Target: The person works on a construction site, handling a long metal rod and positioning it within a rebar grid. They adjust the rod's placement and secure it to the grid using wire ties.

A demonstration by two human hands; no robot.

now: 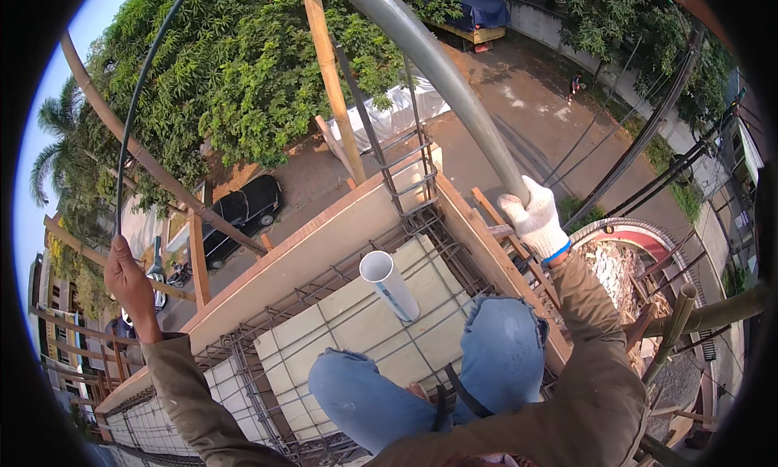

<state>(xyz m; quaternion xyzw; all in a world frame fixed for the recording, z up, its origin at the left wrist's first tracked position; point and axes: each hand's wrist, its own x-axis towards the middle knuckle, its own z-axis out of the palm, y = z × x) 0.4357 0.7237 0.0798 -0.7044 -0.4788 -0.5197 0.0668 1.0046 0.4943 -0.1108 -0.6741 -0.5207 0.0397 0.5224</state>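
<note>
My bare left hand, raised at the far left, is closed around the lower end of a thin dark rod that rises out of the top of the view. On the right, my right hand in a white knitted glove grips a thick grey pole, which also runs up past the upper edge. Below and between my hands, a white plastic pipe stands upright through a steel rebar mesh over pale panels. My knees in torn jeans are bent beside the pipe.
Wooden formwork boards edge this raised deck, with upright rebars at the corner. Bamboo poles stand around it. Far below are a black car, a road, a truck and a person. Cables hang at right.
</note>
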